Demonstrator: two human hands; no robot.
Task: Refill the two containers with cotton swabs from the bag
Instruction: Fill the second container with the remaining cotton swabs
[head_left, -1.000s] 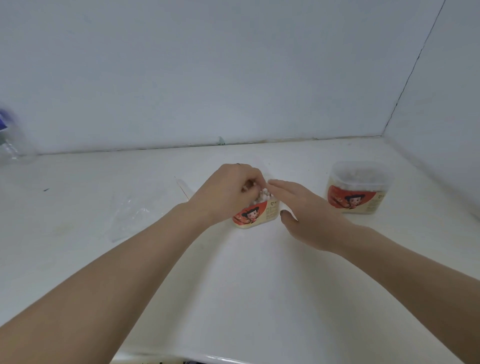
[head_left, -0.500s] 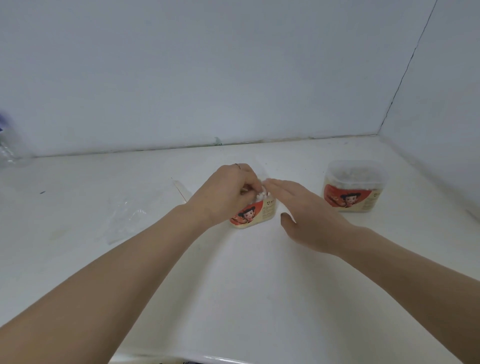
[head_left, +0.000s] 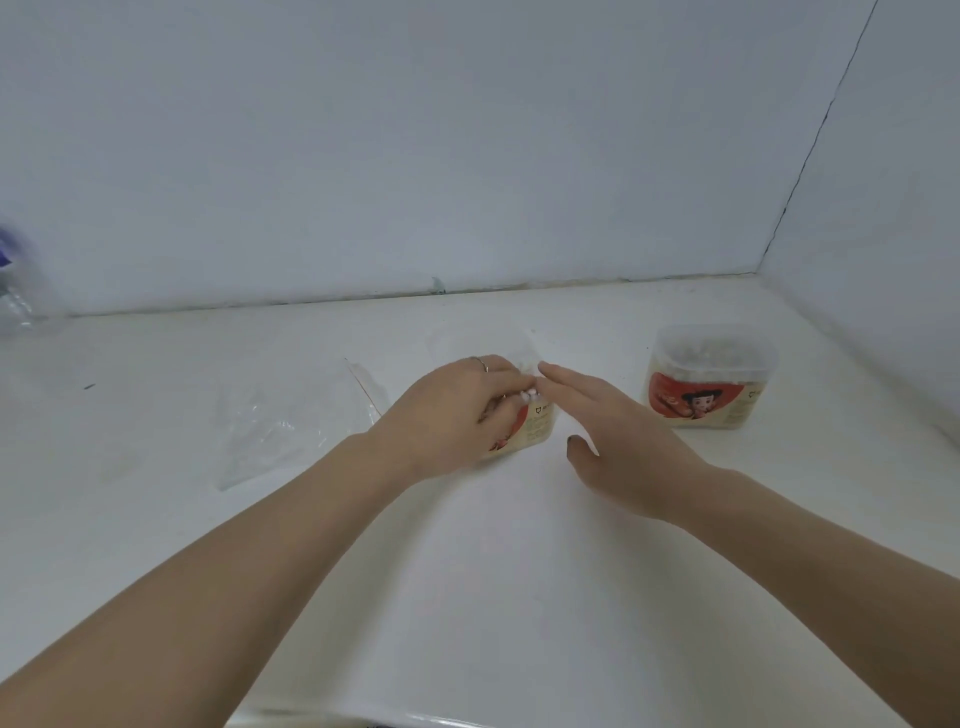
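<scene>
Swabs (head_left: 529, 397) are pinched by the curled left hand (head_left: 457, 410) over the near container (head_left: 535, 426) on the counter (head_left: 519, 571). Straight, relaxed fingers of the right hand (head_left: 618, 431) are laid beside it, nothing held. Well right, the second container (head_left: 709, 376) is seen; left, the bag (head_left: 270, 431) is spread flat.

Likely a home washroom or utility corner: plain white counter (head_left: 467, 597) meeting bare pale walls (head_left: 415, 156), nothing more telling.

No text is readable — the red labels on the near container (head_left: 535, 426) and far container (head_left: 709, 376) are too blurred.
</scene>
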